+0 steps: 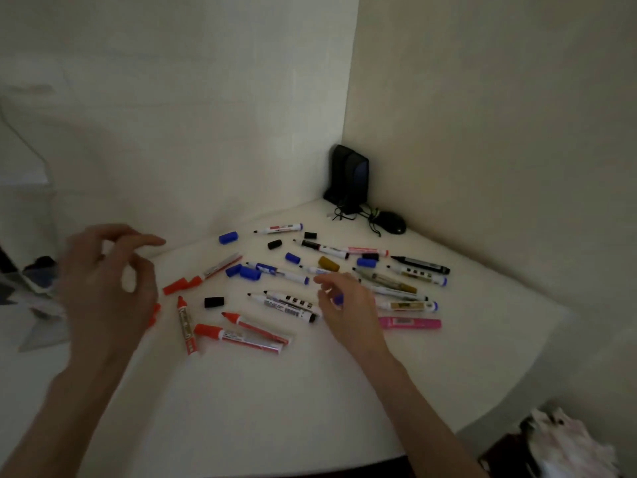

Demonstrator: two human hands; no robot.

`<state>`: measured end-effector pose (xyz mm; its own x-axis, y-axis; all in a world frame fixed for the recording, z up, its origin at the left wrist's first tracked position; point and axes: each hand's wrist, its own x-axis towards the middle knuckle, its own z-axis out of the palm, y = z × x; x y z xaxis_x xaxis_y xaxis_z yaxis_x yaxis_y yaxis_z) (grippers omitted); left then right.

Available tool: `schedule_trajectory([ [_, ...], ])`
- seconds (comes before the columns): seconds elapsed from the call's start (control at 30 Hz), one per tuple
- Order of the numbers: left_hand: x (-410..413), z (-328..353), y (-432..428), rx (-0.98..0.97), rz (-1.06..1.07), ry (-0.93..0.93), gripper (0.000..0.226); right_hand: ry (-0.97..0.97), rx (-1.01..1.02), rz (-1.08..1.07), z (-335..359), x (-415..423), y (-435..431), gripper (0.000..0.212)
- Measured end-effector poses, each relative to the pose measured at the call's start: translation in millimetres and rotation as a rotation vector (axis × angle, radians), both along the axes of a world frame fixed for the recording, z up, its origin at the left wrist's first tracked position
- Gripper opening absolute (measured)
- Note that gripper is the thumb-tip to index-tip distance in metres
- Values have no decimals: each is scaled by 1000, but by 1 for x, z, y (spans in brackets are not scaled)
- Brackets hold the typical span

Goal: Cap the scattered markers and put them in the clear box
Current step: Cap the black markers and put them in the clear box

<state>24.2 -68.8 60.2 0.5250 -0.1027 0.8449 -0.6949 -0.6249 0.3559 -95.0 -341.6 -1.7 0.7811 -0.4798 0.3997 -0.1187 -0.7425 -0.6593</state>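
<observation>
Markers [279,270] and their loose caps lie scattered across the middle of the pale surface [275,401], between its near edge and its far corner, and most are uncapped.

The right hand [348,315] hovers low over the right half of the scatter with its fingers [329,288] curled downward. A speck of blue shows at them, but I cannot tell whether they pinch a cap or merely cover one. Just left of those fingers two black-tipped markers [286,301] lie side by side. Their long axes run left to right, with the tips toward the left hand and the rear ends at the right hand. A black cap [213,301] lies further left, between the two hands and nearer the left one.

The left hand [107,284], blurred, hangs over the left side of the scatter, its fingers loosely curled, apart and holding nothing. Red markers [241,334] lie toward the near edge beside it.

The right hand seems best placed to take a black-tipped barrel by its rear end, and the left to bring the cap onto the tip.

A faint transparent shape [48,181] at the left edge may be the clear box. Dark speakers [350,177] and a mouse [391,222] sit in the far corner.
</observation>
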Motion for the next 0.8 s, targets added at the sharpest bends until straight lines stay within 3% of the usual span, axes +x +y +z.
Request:
schedule_trajectory([
  [0.1, -9, -23, -34, 97, -71, 42, 31, -20, -26, -145, 4, -17, -44, 24],
  [0.2, -16, -33, -56, 54, -200, 37, 31, -34, -58, -315, 2, -35, -92, 24],
  [0.33, -32, -46, -89, 104, -316, 119, 32, 32, -228, -499, -3, -54, -147, 25],
  [0.47, -39, -51, -110, 241, -386, 230, 33, 133, -256, -507, -8, -49, -191, 21],
  [0.57, -40, -53, -135, 346, -376, 416, 29, 208, -237, -482, -10, -37, -213, 19],
  [0.67, -41, -52, -162, 392, -414, 460, 30, 306, -189, -447, -8, -28, -227, 19],
  [0.8, -43, -37, -205, 394, -309, 588, 34, 372, -94, -417, -3, -25, -243, 17],
])
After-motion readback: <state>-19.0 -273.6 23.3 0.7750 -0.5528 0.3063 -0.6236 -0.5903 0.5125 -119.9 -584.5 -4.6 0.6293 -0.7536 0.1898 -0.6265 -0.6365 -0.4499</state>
